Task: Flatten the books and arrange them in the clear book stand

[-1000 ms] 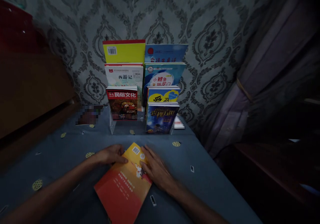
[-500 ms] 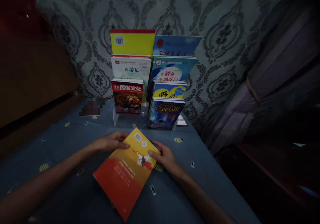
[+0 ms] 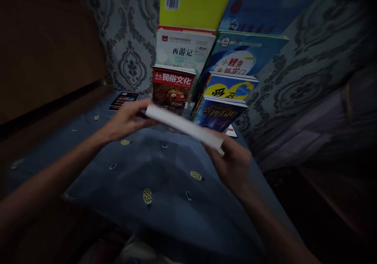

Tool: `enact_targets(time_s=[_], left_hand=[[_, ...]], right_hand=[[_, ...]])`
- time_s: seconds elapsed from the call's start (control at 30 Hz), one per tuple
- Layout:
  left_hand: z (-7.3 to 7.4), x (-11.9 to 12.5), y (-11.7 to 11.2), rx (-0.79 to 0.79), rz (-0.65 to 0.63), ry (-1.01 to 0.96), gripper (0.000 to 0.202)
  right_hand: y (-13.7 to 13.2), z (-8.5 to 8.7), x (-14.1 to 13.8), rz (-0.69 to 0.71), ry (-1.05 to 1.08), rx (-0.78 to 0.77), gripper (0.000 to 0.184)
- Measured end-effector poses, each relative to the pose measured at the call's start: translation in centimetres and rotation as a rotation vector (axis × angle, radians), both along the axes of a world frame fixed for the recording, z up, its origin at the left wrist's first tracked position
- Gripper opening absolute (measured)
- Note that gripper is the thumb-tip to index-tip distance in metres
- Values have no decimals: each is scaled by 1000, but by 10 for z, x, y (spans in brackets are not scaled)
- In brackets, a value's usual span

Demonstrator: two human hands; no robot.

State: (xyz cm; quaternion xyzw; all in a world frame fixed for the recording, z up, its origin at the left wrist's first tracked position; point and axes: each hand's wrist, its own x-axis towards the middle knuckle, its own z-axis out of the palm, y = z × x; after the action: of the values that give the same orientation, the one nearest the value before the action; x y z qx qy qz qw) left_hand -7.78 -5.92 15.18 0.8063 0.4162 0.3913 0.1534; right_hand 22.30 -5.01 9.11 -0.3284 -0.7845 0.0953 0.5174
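Note:
Between my two hands is a book [image 3: 184,126], tipped up so only its white page edge faces me; its covers are hidden. My left hand [image 3: 129,116] grips its left end, and my right hand [image 3: 232,160] its right end. Just behind it stands a tiered clear rack of books. The left column holds a red-and-dark book [image 3: 172,93], a white book [image 3: 184,48] and a yellow book [image 3: 196,6]. In the right column are a dark blue book [image 3: 219,114], a yellow-and-blue book [image 3: 231,87] and two taller blue books.
The blue patterned cloth [image 3: 165,165] covers the surface under my hands. A dark booklet [image 3: 124,100] lies at the back left, beside a brown wooden cabinet [image 3: 50,59]. Patterned wall covering rises behind the rack, and a tied curtain [image 3: 318,114] hangs at the right.
The book has gone from lying tilted with its orange-yellow cover toward me to edge-on, raised nearer the rack. Both hands kept hold. My view has moved closer and tilted down.

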Motion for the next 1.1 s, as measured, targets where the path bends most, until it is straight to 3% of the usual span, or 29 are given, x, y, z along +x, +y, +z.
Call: enact_targets(time_s=[0.07,0.17,0.27,0.33,0.47,0.6,0.77,0.87,1.1], left_hand=[[-33,-8,-16,-14,-42,54,27],[-90,-15,-43,-148,-71,201,24],[-125,-18,-63,-235,-60,292,34],[-131,-19,-69,-252,-65,310,38],[-125,-19,-57,-182,-68,306,32],[-127,-10,-26,-148,55,296,32],[-142,0,5,-153,180,280,36],[-150,0,9,-115,187,270,37],[-158,-4,8,-89,228,305,42]], right_hand=[[-10,-24,5,75,-192,61,28],[-23,-67,11,258,-443,2,33],[-32,-88,14,364,-579,-64,37],[-34,-86,14,371,-585,-80,39],[-27,-68,-5,405,-590,-127,38],[-8,-60,-62,361,-591,-225,51],[23,-74,-123,260,-647,-340,61],[32,-81,-121,217,-686,-370,57],[40,-83,-64,42,-615,-412,49]])
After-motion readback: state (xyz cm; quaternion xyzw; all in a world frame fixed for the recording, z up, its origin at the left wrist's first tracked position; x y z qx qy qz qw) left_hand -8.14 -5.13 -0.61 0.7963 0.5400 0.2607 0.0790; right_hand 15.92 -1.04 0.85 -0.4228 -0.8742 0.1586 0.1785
